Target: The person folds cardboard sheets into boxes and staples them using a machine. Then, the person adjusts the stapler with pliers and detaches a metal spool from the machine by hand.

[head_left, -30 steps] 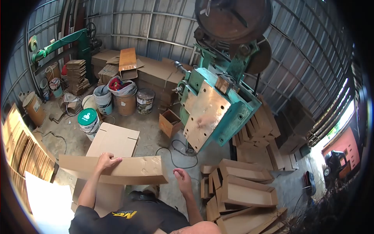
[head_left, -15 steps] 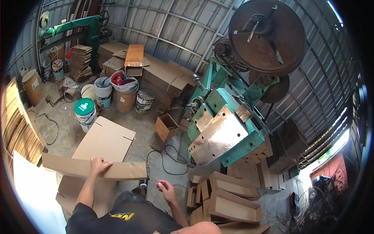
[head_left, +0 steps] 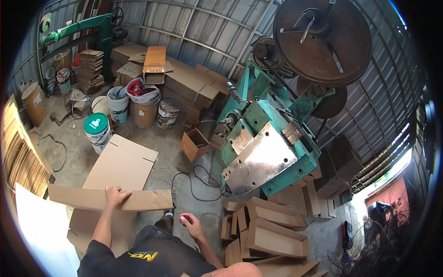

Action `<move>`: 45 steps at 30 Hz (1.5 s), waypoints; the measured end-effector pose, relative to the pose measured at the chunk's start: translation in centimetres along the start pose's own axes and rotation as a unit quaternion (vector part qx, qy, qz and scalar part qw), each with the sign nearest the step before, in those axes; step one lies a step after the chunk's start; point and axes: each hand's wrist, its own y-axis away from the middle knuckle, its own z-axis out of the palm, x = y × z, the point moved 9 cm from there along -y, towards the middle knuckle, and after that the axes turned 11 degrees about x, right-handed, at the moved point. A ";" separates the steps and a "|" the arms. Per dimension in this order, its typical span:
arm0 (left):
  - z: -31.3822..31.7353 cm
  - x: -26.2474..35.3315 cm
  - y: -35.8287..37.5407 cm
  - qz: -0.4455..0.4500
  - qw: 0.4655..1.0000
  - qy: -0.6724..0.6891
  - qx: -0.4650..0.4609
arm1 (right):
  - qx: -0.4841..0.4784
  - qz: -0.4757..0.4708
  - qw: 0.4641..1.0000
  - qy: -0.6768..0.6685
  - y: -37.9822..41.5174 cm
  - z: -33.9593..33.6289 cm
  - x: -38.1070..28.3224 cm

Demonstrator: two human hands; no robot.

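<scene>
My left hand [head_left: 116, 197] grips the upper edge of a long folded cardboard strip [head_left: 152, 200], its thumb pointing right. The strip lies crosswise over flat cardboard sheets [head_left: 122, 161], which have slots cut in their edges. Just below the strip's right end, my right hand [head_left: 191, 225] hangs in the air with its fingers curled together. Whatever may be in those fingers is too small to make out. A dark metal piece [head_left: 173, 198] shows at the strip's right end, mostly hidden.
Long open cardboard trays [head_left: 277, 235] are piled to my right. A green machine [head_left: 263, 152] with a big wheel stands ahead. Buckets [head_left: 98, 129], a small open box [head_left: 194, 144] and a cable [head_left: 203, 199] are on the floor. Stacked cardboard [head_left: 25, 147] stands left.
My right hand has shifted slightly left, nearer the strip's end. The left hand stays on the strip, and the view has tilted a little.
</scene>
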 end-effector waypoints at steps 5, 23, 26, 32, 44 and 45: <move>-0.6 0.4 0.1 0.005 0.999 0.035 0.029 | -0.003 0.012 1.000 0.011 0.3 0.2 1.3; -1.0 0.8 0.6 0.024 0.998 0.033 0.048 | -0.034 0.018 0.999 0.032 -0.6 -0.2 2.1; -0.7 0.4 0.6 0.025 0.999 0.030 0.035 | -0.040 0.001 0.999 0.027 -0.7 -0.3 1.9; -1.3 0.7 0.4 0.005 0.998 0.050 0.041 | -0.019 0.019 0.999 0.033 -1.0 -1.3 2.6; 0.0 0.4 -0.1 0.004 1.000 0.014 0.005 | -0.020 -0.018 0.999 0.023 -1.5 -1.4 2.2; 0.0 0.5 -0.2 0.007 1.000 0.020 0.010 | -0.016 -0.013 0.999 0.030 -1.3 -1.4 2.1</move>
